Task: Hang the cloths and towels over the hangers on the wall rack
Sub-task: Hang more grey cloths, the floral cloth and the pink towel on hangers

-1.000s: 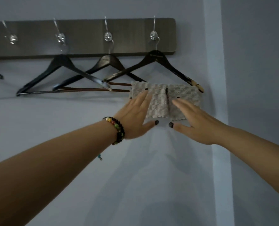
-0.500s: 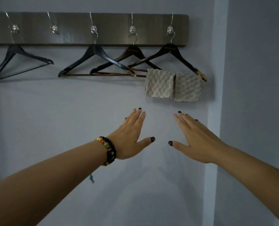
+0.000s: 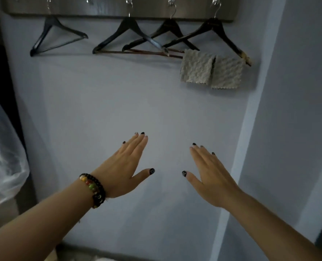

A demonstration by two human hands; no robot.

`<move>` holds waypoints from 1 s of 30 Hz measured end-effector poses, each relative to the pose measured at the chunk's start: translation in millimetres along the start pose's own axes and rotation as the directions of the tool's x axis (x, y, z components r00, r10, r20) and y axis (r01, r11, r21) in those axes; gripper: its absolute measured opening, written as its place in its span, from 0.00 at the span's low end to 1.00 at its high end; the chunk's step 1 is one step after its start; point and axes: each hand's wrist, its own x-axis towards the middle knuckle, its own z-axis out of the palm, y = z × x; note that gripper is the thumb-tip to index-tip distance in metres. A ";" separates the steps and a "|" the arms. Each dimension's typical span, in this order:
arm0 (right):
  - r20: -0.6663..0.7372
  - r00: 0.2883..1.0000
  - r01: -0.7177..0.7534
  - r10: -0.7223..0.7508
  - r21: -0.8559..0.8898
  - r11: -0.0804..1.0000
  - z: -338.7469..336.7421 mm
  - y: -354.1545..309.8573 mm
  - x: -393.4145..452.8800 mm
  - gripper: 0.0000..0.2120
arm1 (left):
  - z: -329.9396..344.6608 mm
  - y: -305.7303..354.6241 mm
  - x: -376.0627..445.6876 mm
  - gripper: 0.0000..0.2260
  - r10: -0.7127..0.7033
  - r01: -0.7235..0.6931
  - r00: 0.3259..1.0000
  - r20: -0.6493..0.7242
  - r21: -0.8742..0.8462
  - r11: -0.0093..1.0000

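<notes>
Left hand and right hand, fingers straight and holding nothing, hover well below two beige cloths draped over the rightmost hanger on the wall rack.

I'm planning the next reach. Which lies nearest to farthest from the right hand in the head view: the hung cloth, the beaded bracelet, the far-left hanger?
1. Hung cloth, above the right hand.
2. Beaded bracelet, on the left wrist.
3. Far-left hanger, upper left on the rack.

Our arms stretched forward, bare. Our left hand flat, fingers straight, thumb out. Our right hand likewise, holding nothing.
</notes>
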 end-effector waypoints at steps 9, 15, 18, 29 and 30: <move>0.207 0.971 0.068 -0.117 0.229 0.971 63.4 -29.3 -92.3 0.31 | 59.0 50.4 -117.9 0.36 -0.215 0.219 0.976 0.042 -0.156 0.963; 0.293 0.946 0.006 -0.138 0.411 0.912 118.8 -80.7 -116.6 0.32 | 84.8 38.6 -182.2 0.39 -0.298 0.310 0.945 0.133 -0.090 0.946; 0.337 0.928 -0.027 -0.156 0.480 0.877 145.0 -112.5 -117.2 0.32 | 98.2 20.2 -210.0 0.35 -0.367 0.383 0.917 0.155 -0.086 0.920; 0.472 0.858 -0.067 -0.204 0.496 0.865 245.6 -287.5 -53.6 0.34 | 127.3 -139.0 -318.7 0.31 -0.568 0.629 0.759 0.317 -0.137 0.765; 0.486 0.849 -0.077 -0.205 0.498 0.864 255.2 -304.4 -47.3 0.34 | 128.5 -156.2 -327.2 0.31 -0.573 0.638 0.751 0.328 -0.140 0.757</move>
